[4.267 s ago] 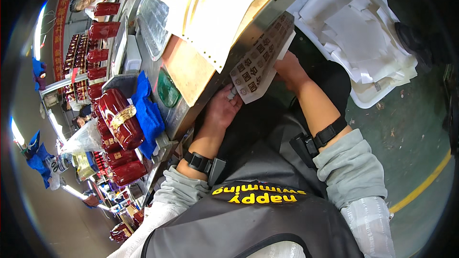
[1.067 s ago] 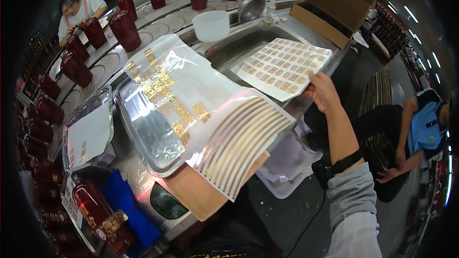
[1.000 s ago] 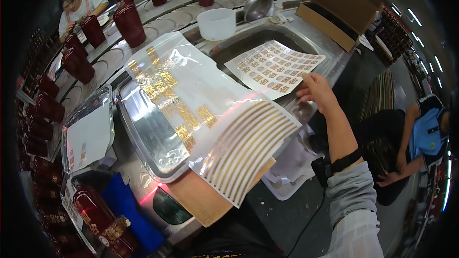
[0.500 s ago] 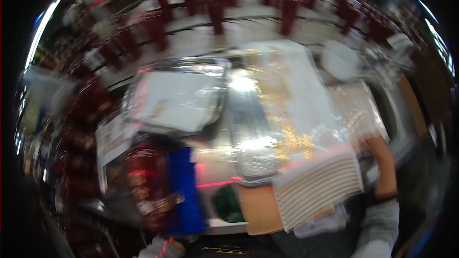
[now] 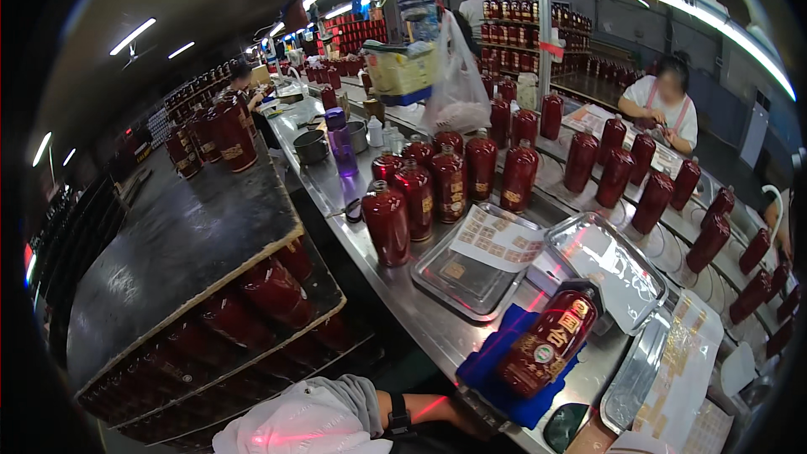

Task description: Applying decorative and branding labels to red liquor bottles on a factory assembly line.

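My left forearm, in a light grey sleeve with a black wrist strap, comes in from the lower edge. My left hand point(image 5: 467, 422) is at the metal table's near edge, dark and mostly hidden, so its fingers cannot be made out. Just beyond it, a dark red bottle with gold decoration point(image 5: 551, 340) lies tilted on a folded blue cloth point(image 5: 502, 370). I cannot tell whether the hand touches either one. A dark green oval piece point(image 5: 565, 427) lies to the right of the cloth. My right hand is out of view.
Beyond stand a metal tray with a label sheet point(image 5: 496, 240), another tray point(image 5: 618, 256) and several upright red bottles point(image 5: 387, 223). A dark-topped rack point(image 5: 193, 227) holding bottles is at left. A purple flask point(image 5: 340, 143) stands farther back. A co-worker point(image 5: 664, 105) sits across the line.
My view has swung left and up, bringing in the rack, the aisle and co-workers. My right hand, earlier at a clear sheet on the right, has left the view. More of my left forearm shows.
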Motion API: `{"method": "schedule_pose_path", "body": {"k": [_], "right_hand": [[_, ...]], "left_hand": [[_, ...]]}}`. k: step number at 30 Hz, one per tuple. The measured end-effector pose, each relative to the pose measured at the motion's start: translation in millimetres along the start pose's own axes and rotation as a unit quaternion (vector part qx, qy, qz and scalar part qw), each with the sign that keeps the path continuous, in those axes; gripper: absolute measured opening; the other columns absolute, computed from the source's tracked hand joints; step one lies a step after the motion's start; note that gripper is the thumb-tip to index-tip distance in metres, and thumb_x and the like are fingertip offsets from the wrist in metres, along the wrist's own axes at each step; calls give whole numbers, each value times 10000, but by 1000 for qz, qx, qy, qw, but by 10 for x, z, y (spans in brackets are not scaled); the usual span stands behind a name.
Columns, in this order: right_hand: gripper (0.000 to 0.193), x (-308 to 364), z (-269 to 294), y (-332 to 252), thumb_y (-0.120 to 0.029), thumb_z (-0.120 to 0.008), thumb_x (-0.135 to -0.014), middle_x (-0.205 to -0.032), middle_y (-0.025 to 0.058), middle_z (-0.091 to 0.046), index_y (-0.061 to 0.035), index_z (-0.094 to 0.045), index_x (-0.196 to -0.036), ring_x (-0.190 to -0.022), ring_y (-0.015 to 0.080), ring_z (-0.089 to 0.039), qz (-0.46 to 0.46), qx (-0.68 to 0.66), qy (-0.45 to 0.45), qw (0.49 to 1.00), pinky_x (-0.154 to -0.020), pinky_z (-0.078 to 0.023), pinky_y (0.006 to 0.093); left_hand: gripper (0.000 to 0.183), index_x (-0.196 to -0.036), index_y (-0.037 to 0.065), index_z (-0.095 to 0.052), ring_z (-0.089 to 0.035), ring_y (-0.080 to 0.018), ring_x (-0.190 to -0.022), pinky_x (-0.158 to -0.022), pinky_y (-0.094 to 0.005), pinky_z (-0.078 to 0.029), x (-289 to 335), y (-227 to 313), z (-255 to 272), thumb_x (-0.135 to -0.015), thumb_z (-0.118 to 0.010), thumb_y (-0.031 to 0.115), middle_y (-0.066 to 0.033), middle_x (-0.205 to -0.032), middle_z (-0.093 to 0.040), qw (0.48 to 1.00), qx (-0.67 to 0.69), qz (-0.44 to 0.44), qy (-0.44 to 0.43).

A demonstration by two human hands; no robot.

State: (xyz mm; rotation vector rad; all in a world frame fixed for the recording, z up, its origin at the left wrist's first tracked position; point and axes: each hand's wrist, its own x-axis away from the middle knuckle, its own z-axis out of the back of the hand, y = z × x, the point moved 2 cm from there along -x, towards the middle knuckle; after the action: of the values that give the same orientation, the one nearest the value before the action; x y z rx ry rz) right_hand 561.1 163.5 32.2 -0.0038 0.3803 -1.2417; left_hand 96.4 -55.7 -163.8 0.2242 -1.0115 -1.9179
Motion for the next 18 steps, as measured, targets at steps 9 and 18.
{"method": "schedule_pose_path", "body": {"k": [9, 18], "right_hand": [[262, 474, -30, -1800, -152, -607, -942, -1060, 155, -659, -17, -637, -1165, -890, 251, -610, 30, -149, -36, 988, -757, -494, 339], [352, 527, -1220, -2564, -199, -568, -940, -1227, 256, -574, 39, -594, -1199, -1204, 439, -468, 195, -102, 107, 970, -1070, -311, 535]], "left_hand": [[417, -1317, 2, -506, -651, -206, -940, -804, -334, -535, 742, 720, 728, -944, -581, 173, -116, -1087, -669, 939, 289, -18, -184], [220, -1130, 38, -567, -625, -156, -781, -707, -283, -490, 1104, 657, 1512, -941, -590, 147, -68, -886, -626, 820, 387, -199, 371]]}}
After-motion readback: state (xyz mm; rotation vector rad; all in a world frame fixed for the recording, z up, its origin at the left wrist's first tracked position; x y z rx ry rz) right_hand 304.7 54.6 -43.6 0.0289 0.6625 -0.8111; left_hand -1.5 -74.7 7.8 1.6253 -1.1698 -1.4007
